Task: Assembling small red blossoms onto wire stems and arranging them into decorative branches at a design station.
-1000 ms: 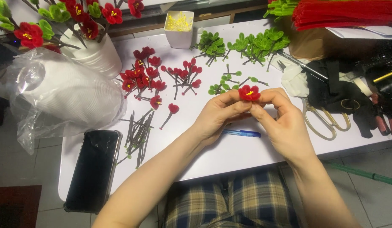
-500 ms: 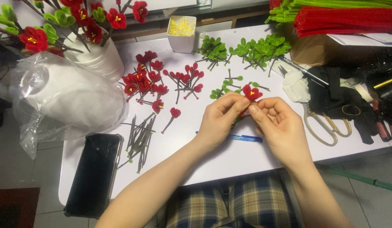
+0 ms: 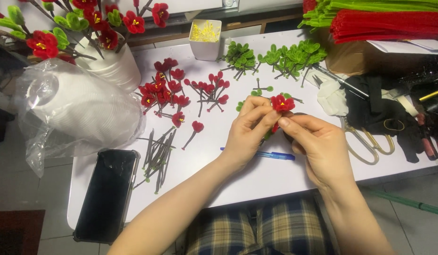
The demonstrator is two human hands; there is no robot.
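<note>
Seen from above, a person sits at a white table (image 3: 256, 174) and holds a small red flower (image 3: 281, 102) made of fuzzy pipe-cleaner loops with a yellow centre. The flower sits just above the fingertips of both hands, over the middle of the table. The left hand (image 3: 249, 132) is closed narrowly, thumb and first fingers pinching just under the bloom; the right hand (image 3: 318, 146) is curled in from the other side, thumb and forefinger pressing at the same spot where the green-wrapped stem begins. The flower looks very light, soft and springy on the outside with bendable wire inside, so the petals would likely crush or splay if squeezed; the firmer place to grip is the stem or the base below the petals. A blue pen (image 3: 268, 154) lies on the table just beneath the hands. To the left lie a scatter of finished red flowers (image 3: 174, 89), a bundle of thin dark wire stems (image 3: 155, 156), a black phone (image 3: 105, 193) and a crinkly clear plastic bag (image 3: 72, 111). Behind are small green leaf sprigs (image 3: 285, 56), a white cup of yellow stamens (image 3: 204, 35) and a white vase of flowers (image 3: 112, 61). To the right lie gold-handled scissors (image 3: 365, 144).
</note>
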